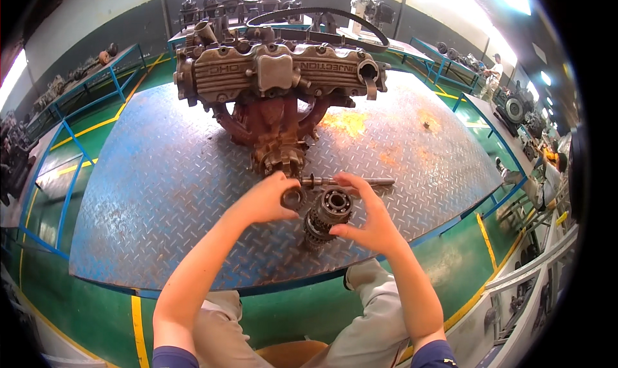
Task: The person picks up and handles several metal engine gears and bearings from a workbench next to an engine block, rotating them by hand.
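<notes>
My left hand [265, 199] is curled around a small dark metal ring [293, 199], with thumb and fingertips at its rim. Just to the right, a stack of steel gears [317, 226] stands tilted on the metal tabletop, topped by a ball bearing [336, 202]. Spread around the right side of that stack is my right hand [370, 223], its thumb at the gears' near edge and its fingers beyond the bearing. A long steel shaft [376, 181] lies behind both hands, partly hidden by my right fingers.
An engine [277, 78] with a ribbed cover stands at the back of the diamond-plate table [161, 194]; a black belt [322, 10] loops over it. Benches with metal parts [96, 68] line both sides. Another person [494, 75] is far right.
</notes>
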